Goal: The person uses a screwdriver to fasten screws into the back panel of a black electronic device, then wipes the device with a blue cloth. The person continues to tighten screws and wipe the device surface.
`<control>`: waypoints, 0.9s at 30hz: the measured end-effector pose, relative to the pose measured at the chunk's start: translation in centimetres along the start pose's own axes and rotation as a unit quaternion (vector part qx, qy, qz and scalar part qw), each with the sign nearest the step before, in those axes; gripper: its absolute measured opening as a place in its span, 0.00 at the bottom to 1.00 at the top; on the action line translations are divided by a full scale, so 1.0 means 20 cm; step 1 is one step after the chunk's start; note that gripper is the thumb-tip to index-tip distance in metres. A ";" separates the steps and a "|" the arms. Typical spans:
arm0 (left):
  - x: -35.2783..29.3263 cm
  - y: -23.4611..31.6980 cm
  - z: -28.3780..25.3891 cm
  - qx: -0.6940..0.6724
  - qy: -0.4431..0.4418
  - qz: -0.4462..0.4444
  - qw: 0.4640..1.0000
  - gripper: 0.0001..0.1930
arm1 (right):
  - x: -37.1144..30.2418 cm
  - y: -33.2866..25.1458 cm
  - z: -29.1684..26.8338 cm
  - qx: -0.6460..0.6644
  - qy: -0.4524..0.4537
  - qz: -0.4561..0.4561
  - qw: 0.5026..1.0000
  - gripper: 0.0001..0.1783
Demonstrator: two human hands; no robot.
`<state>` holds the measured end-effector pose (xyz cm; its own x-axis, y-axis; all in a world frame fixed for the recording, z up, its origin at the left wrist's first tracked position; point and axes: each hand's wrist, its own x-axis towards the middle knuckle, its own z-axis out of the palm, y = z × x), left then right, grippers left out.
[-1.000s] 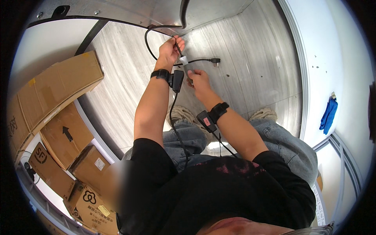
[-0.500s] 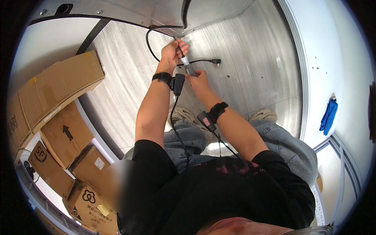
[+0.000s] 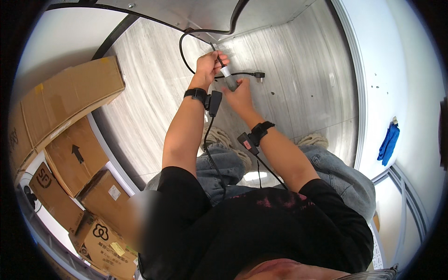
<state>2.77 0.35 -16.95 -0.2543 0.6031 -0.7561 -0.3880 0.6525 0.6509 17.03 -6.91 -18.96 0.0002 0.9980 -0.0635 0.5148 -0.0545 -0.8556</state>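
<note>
A screwdriver [image 3: 226,72] with a grey handle, a pale collar and a thin dark shaft slants up toward the lower edge of a grey metal panel [image 3: 186,15]. My right hand [image 3: 241,97] grips its handle from below. Closer to the panel, my left hand [image 3: 206,65] has its fingers curled about the shaft. The tip reaches the panel's bottom edge; what it touches there is too small to make out. A black power cable [image 3: 181,50] loops down from the panel and passes behind the screwdriver, its plug [image 3: 259,75] lying on the floor to the right.
Cardboard boxes [image 3: 70,100] are stacked at the left. The pale wood-look floor [image 3: 303,60] runs to a white wall [image 3: 382,56] at the right, where a blue cloth [image 3: 388,143] hangs. Wrist straps with black devices and cords are on both my arms.
My left fingers, spread more openly before, have curled in around the shaft. The right hand has shifted its hold on the handle slightly. The whole view has moved a little.
</note>
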 end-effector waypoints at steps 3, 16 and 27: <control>-0.01 -0.01 0.01 0.038 0.013 0.019 0.999 0.15 | 0.00 0.00 0.01 -0.007 -0.014 0.061 0.998 0.19; -0.02 0.02 0.02 0.039 -0.011 -0.007 0.999 0.14 | 0.08 0.07 0.04 0.142 -0.154 0.267 0.941 0.21; -0.01 0.04 0.02 -0.074 -0.026 -0.014 0.997 0.13 | 0.21 -0.20 -0.14 0.282 -0.267 0.473 0.791 0.23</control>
<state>2.86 0.88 -16.16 -0.1958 0.6114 -0.7667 -0.5225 0.5966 0.6092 17.37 -2.50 -14.46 -0.2829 0.3549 -0.8911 0.0359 -0.9244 -0.3796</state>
